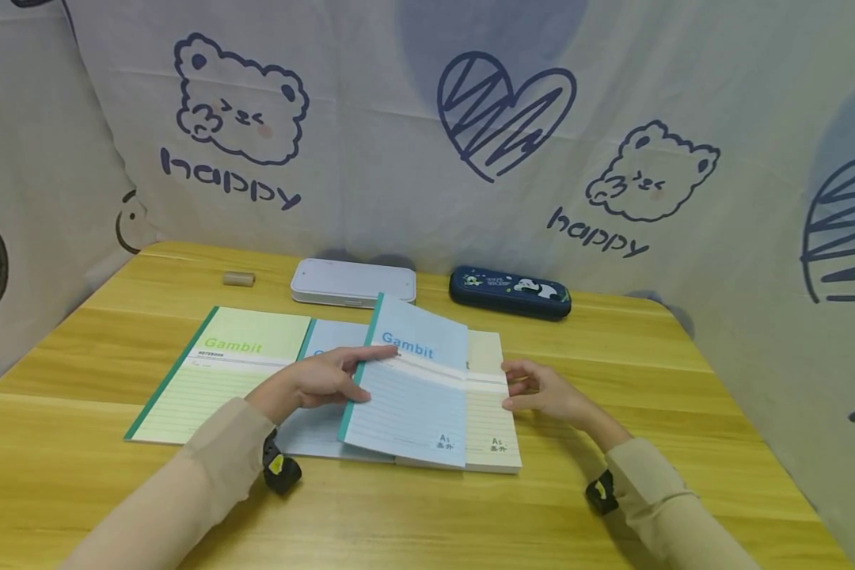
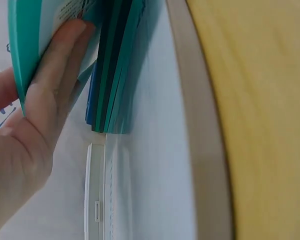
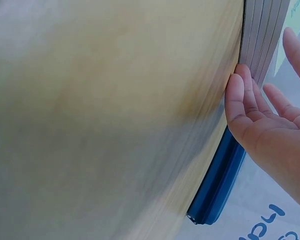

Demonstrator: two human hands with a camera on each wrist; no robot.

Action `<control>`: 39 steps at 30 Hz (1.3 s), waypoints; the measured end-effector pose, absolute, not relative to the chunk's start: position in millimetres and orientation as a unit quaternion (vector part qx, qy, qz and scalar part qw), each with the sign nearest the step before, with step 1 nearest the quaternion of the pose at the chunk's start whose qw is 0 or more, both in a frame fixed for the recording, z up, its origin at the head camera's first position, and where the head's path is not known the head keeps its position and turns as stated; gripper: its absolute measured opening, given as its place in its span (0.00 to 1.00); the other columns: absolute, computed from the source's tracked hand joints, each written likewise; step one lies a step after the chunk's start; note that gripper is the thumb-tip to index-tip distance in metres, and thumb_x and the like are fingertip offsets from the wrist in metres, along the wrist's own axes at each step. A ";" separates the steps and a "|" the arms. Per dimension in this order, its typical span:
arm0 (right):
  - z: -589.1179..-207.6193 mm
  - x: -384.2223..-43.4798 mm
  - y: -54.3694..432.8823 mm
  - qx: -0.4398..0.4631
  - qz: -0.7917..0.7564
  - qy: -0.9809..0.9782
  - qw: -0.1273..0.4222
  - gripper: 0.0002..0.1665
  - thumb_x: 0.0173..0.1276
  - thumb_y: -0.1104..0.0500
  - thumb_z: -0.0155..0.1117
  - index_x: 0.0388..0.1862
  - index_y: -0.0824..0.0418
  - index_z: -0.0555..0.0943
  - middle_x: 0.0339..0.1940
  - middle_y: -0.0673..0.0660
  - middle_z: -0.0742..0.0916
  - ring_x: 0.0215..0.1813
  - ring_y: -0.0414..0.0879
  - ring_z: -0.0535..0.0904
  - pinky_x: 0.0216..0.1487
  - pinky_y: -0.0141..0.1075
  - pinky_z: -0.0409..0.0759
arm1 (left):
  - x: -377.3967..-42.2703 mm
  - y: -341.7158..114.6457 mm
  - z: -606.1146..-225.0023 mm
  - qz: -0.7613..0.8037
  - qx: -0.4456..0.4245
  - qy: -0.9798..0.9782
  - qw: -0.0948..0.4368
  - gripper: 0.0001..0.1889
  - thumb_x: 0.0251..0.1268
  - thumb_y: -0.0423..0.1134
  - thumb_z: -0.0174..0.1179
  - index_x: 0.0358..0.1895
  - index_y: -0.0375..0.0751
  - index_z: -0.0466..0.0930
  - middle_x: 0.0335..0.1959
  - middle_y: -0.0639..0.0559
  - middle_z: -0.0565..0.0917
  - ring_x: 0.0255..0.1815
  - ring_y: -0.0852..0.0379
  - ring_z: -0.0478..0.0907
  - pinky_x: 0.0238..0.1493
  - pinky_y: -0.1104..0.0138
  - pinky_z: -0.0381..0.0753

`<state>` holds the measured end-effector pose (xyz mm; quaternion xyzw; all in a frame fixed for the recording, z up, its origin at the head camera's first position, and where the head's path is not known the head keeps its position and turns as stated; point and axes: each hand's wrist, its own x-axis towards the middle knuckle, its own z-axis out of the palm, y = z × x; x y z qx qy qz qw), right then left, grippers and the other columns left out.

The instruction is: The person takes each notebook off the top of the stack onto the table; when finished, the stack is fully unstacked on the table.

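Near counter's [image 1: 470, 514] front edge | left hand [image 1: 328, 376] pinches lifted blue notebook [image 1: 409, 412]; right hand [image 1: 545, 390], unclenched, touches cream notebook [image 1: 490, 427] | apparently stacking; next likely needs lowering

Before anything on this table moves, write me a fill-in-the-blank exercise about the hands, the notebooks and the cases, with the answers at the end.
1. The left hand grips a raised light-blue notebook printed with the brand word ____.
2. The right hand is at the ____ edge of the cream notebook.
3. The animal pictured on the dark blue pencil case is a ____.
4. The hard case to its left is ____ in color.

Missing words: Gambit; right; panda; white.
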<state>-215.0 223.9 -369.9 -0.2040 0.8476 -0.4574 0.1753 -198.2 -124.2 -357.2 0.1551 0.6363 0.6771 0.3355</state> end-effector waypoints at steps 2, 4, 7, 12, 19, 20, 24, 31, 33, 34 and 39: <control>-369.7 -215.0 223.7 -0.202 -0.457 0.848 0.175 0.36 0.56 0.63 0.65 0.60 0.76 0.61 0.50 0.69 0.75 0.48 0.57 0.74 0.49 0.42 0.72 | -197.6 -125.2 -356.8 0.679 0.156 0.636 0.332 0.41 0.50 0.14 0.48 0.69 0.40 0.48 0.67 0.37 0.51 0.45 0.54 0.72 0.41 0.64 0.76; -369.7 -215.0 223.8 -0.203 -0.456 0.849 0.174 0.36 0.56 0.63 0.65 0.59 0.76 0.61 0.50 0.69 0.75 0.48 0.57 0.74 0.49 0.42 0.72 | -197.1 -126.0 -356.5 0.680 0.161 0.636 0.327 0.41 0.50 0.14 0.48 0.70 0.40 0.47 0.65 0.36 0.55 0.43 0.55 0.72 0.37 0.66 0.76; -369.7 -214.8 224.0 -0.205 -0.454 0.850 0.172 0.36 0.56 0.62 0.65 0.59 0.76 0.61 0.50 0.69 0.75 0.49 0.57 0.74 0.48 0.42 0.72 | -195.9 -127.1 -356.2 0.681 0.165 0.639 0.318 0.42 0.50 0.14 0.48 0.70 0.40 0.46 0.62 0.35 0.59 0.41 0.56 0.73 0.33 0.68 0.76; -370.5 -214.4 224.5 -0.209 -0.450 0.852 0.169 0.36 0.57 0.62 0.65 0.60 0.76 0.62 0.50 0.69 0.75 0.48 0.57 0.74 0.48 0.41 0.72 | -193.8 -128.7 -355.6 0.683 0.162 0.648 0.294 0.42 0.49 0.13 0.47 0.70 0.41 0.47 0.63 0.34 0.57 0.40 0.55 0.72 0.31 0.68 0.75; -370.6 -214.4 224.4 -0.196 -0.452 0.853 0.172 0.37 0.56 0.61 0.66 0.60 0.74 0.62 0.50 0.67 0.75 0.48 0.56 0.74 0.48 0.41 0.73 | -191.7 -135.2 -355.2 0.683 0.170 0.659 0.264 0.42 0.48 0.12 0.47 0.69 0.41 0.48 0.61 0.34 0.61 0.33 0.57 0.72 0.18 0.73 0.64; -370.7 -214.6 224.5 -0.196 -0.454 0.852 0.174 0.37 0.56 0.61 0.66 0.60 0.74 0.62 0.50 0.67 0.75 0.48 0.56 0.74 0.48 0.42 0.73 | -191.2 -136.9 -355.2 0.684 0.173 0.659 0.262 0.42 0.48 0.12 0.47 0.69 0.40 0.48 0.61 0.34 0.61 0.32 0.58 0.72 0.18 0.73 0.62; -371.4 -215.3 225.1 -0.197 -0.456 0.850 0.177 0.37 0.56 0.62 0.66 0.60 0.74 0.62 0.50 0.67 0.75 0.49 0.56 0.74 0.48 0.41 0.72 | -189.4 -144.3 -354.2 0.684 0.187 0.659 0.250 0.42 0.48 0.13 0.48 0.70 0.40 0.47 0.66 0.36 0.54 0.21 0.63 0.66 0.16 0.74 0.58; -372.3 -216.2 226.2 -0.199 -0.455 0.850 0.174 0.37 0.56 0.62 0.66 0.60 0.74 0.62 0.50 0.67 0.75 0.49 0.56 0.74 0.47 0.41 0.72 | -186.4 -160.7 -350.5 0.683 0.191 0.667 0.230 0.42 0.49 0.14 0.48 0.70 0.39 0.46 0.70 0.44 0.37 0.18 0.63 0.63 0.18 0.75 0.61; -372.4 -216.2 226.3 -0.199 -0.455 0.850 0.174 0.37 0.56 0.62 0.66 0.60 0.74 0.62 0.50 0.67 0.75 0.49 0.56 0.74 0.48 0.41 0.72 | -184.8 -165.7 -349.1 0.681 0.195 0.670 0.223 0.42 0.49 0.14 0.48 0.70 0.39 0.45 0.70 0.45 0.35 0.16 0.63 0.60 0.18 0.75 0.62; -372.4 -216.3 226.2 -0.199 -0.455 0.850 0.174 0.37 0.56 0.62 0.66 0.60 0.74 0.62 0.50 0.67 0.75 0.49 0.56 0.74 0.48 0.41 0.72 | -183.8 -168.0 -348.3 0.681 0.196 0.670 0.222 0.42 0.50 0.14 0.48 0.70 0.39 0.45 0.70 0.45 0.35 0.17 0.64 0.62 0.19 0.75 0.64; -372.9 -216.8 225.6 -0.203 -0.452 0.851 0.174 0.37 0.56 0.62 0.65 0.60 0.75 0.62 0.50 0.68 0.75 0.49 0.56 0.73 0.48 0.41 0.72 | -179.9 -178.6 -344.8 0.688 0.199 0.664 0.217 0.42 0.50 0.14 0.48 0.70 0.39 0.44 0.71 0.46 0.36 0.45 0.58 0.67 0.29 0.73 0.71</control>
